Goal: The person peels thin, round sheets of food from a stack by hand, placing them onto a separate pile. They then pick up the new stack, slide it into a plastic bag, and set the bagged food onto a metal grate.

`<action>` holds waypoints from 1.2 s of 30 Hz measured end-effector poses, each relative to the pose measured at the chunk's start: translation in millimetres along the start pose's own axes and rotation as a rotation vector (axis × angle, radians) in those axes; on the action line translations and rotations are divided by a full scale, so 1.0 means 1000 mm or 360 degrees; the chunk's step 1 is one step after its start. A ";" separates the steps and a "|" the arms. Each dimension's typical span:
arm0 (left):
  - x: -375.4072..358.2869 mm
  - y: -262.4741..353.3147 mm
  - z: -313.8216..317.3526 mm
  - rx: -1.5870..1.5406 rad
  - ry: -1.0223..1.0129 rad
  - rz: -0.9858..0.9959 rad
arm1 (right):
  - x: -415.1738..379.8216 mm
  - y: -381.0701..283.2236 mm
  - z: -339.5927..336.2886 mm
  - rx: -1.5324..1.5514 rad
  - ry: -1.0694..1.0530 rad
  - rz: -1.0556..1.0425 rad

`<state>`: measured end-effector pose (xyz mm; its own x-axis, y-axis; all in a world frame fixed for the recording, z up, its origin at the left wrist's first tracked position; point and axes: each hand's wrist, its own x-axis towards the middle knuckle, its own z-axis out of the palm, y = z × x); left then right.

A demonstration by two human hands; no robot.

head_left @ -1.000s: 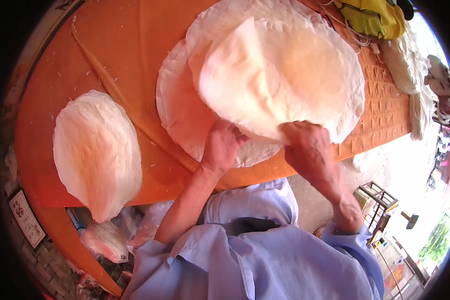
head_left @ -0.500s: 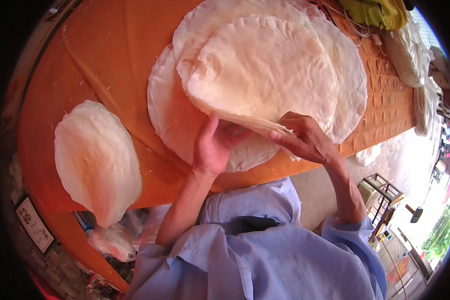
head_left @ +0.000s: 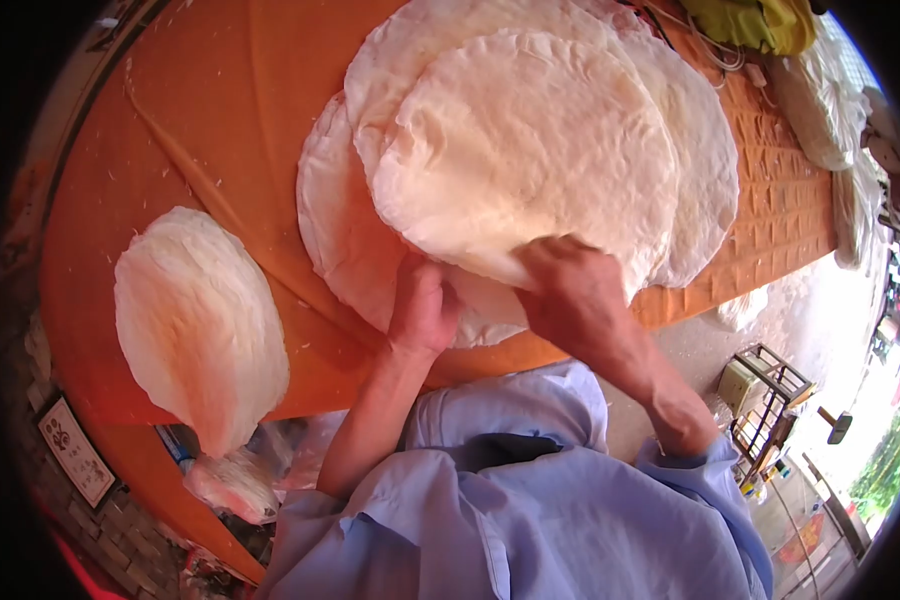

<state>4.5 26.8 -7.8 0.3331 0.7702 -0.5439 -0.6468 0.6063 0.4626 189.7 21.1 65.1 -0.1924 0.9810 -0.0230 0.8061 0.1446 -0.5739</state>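
At the near rim of the top sheet (head_left: pixel 530 150), the right hand (head_left: pixel 575 290) is closed over the edge, its fingers pinching the thin white layer and hiding that stretch of rim. Left of it, the left hand (head_left: pixel 428 305) is curled close under the same rim; its fingers are partly hidden, so whether it grips the edge cannot be told. The top sheet lies over other wide, round white sheets, which crowd out past it: a lower sheet (head_left: pixel 335 205) shows on its left and near sides, and another sheet (head_left: pixel 705 150) on its right.

Well to the left of the top sheet, a separate folded white piece (head_left: pixel 202 325) sits by the near edge of the orange cloth (head_left: pixel 270 130), with a long crease in the cloth between them. Beyond the top sheet's upper right are white cords (head_left: pixel 710 50), a yellow-green bag (head_left: pixel 755 22) and wrapped white bundles (head_left: pixel 820 110). Farther off, below and right of it, a metal frame (head_left: pixel 770 390) stands past the cloth.
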 end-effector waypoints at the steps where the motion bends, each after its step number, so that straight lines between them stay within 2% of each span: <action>1: 0.002 -0.002 0.005 0.0033 0.0046 0.0028 | 0.001 0.002 0.004 -0.0096 -0.0139 0.0033; 4: 0.000 0.004 0.012 0.0045 0.0195 0.0021 | 0.023 0.025 -0.054 -0.0127 -0.0134 0.0177; 6: 0.001 0.005 0.009 0.0106 0.0258 0.0000 | 0.030 0.028 -0.125 -0.0178 0.0115 0.0453; 7: 0.002 0.002 0.002 0.0139 0.0268 -0.0006 | 0.030 0.024 -0.157 -0.0265 0.0445 0.0490; 9: 0.002 0.001 0.003 0.0189 0.0339 0.0026 | 0.016 0.010 -0.216 -0.0202 0.0697 0.0578; 11: 0.003 0.005 0.000 0.0299 0.0385 0.0052 | 0.013 -0.005 -0.222 -0.0225 0.1105 0.0540; 12: 0.001 0.011 -0.010 0.0382 0.0399 0.0053 | 0.015 -0.013 -0.219 -0.0178 0.1175 0.0522; 14: 0.001 0.019 -0.018 0.0554 0.0474 0.0124 | 0.014 -0.013 -0.211 0.0028 0.1113 0.0522; 16: -0.001 0.029 -0.016 0.0735 0.0610 0.0275 | 0.010 0.000 -0.186 0.0356 0.0838 0.0545; 18: -0.002 0.030 -0.009 0.0893 0.0651 0.0429 | 0.024 -0.007 -0.155 0.0073 0.0313 0.0887; 20: -0.001 0.040 -0.002 0.1241 0.0686 0.0625 | 0.031 0.031 -0.132 0.0111 -0.0015 0.0869; 23: 0.012 0.066 0.009 0.1993 0.0656 0.1014 | 0.033 0.069 -0.128 0.1123 0.0211 0.1007; 24: 0.023 0.078 0.012 0.2211 0.0611 0.1182 | 0.031 0.069 -0.138 0.1341 0.0371 0.1138; 25: 0.034 0.085 0.014 0.2428 0.0563 0.1351 | 0.026 0.073 -0.148 0.1557 0.0457 0.1126; 28: 0.075 0.090 0.022 0.2735 0.0365 0.1243 | 0.000 0.091 -0.185 0.2064 0.0690 0.1106; 31: 0.092 0.086 0.031 0.3096 0.0512 0.1149 | -0.029 0.093 -0.199 0.1981 0.1081 0.0865; 32: 0.099 0.085 0.029 0.3064 0.0465 0.1214 | -0.044 0.112 -0.214 0.2214 0.1104 0.0996; 34: 0.107 0.086 0.022 0.2998 0.0376 0.1334 | -0.067 0.113 -0.230 0.2157 0.1011 0.0912; 36: 0.109 0.095 0.028 0.2830 0.0376 0.1000 | -0.088 0.142 -0.254 0.2071 0.1001 0.0973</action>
<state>-1.2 174.0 -3.9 0.1762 0.9838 -0.0337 0.7880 -0.1205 0.6038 463.4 -12.2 193.5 0.4930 0.7895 -0.3655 -0.4097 -0.1599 -0.8981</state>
